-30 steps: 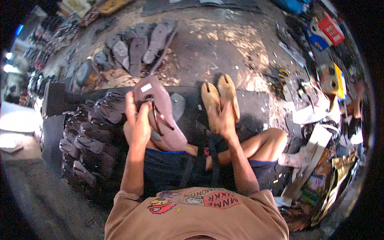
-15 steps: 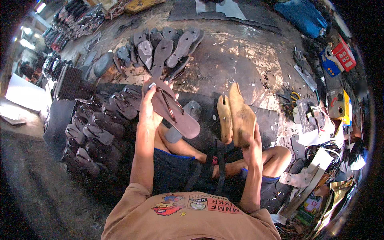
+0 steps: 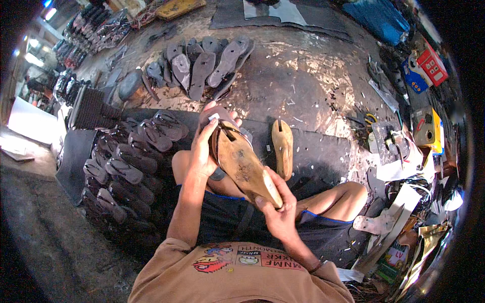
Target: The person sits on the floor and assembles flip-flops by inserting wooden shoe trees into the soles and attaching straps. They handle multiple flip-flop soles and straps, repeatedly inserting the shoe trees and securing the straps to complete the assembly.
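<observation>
My left hand (image 3: 202, 151) grips a brown flip-flop (image 3: 214, 114) by its toe end, thumb on top and fingers round the edge. A wooden shoe last (image 3: 245, 166) with a slot in its toe lies over the flip-flop, its slotted toe at the straps. Whether the toe sits fully under the straps I cannot tell. The last covers most of the sole. My right hand (image 3: 280, 209) is closed round the heel end of the last. A second wooden last (image 3: 283, 151) lies on the dark mat to the right of the flip-flop.
Several strapped flip-flops (image 3: 126, 169) stand in rows at my left. Loose dark soles (image 3: 203, 73) fan out ahead. At the right are yellow-handled pliers (image 3: 370, 119), a red box (image 3: 433, 67), a yellow box (image 3: 437, 136) and a pale strip (image 3: 399, 212). A blue bundle (image 3: 379, 21) lies far right.
My right hand has lifted the larger wooden last from beside the other one and brought it left onto the flip-flop. My left hand has shifted slightly right and nearer, still holding the flip-flop.
</observation>
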Demonstrator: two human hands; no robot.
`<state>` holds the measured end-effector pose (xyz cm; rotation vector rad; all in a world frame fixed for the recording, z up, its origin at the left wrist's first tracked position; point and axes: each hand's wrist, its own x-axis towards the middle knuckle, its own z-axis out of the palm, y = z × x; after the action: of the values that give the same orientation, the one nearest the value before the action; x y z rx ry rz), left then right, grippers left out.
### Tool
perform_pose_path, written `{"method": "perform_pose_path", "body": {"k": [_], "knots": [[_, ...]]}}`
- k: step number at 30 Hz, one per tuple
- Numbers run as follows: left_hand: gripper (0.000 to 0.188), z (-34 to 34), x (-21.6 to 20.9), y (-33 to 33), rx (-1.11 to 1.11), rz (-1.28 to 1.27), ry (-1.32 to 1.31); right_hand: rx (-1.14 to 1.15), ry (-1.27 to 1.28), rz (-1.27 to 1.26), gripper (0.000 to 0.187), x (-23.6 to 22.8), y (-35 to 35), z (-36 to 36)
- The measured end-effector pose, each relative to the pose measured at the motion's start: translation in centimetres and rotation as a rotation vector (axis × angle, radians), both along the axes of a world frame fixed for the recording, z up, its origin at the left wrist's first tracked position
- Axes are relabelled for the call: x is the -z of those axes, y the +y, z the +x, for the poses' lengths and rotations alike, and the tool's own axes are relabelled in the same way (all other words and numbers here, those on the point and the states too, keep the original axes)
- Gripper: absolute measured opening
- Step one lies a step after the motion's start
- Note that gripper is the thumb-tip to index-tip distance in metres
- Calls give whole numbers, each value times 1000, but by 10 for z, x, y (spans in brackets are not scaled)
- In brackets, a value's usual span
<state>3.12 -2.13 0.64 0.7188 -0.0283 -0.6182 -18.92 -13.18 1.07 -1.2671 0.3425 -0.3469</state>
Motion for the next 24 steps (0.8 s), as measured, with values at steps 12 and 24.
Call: {"method": "perform_pose_path", "body": {"k": [12,24], "knots": [[67,-74,25,6,-30,87,-42,69,-156,-652,60,35,6,9],[61,-130,3,32,170,163,257,-213,196,95,46,56,-13,0]]}}
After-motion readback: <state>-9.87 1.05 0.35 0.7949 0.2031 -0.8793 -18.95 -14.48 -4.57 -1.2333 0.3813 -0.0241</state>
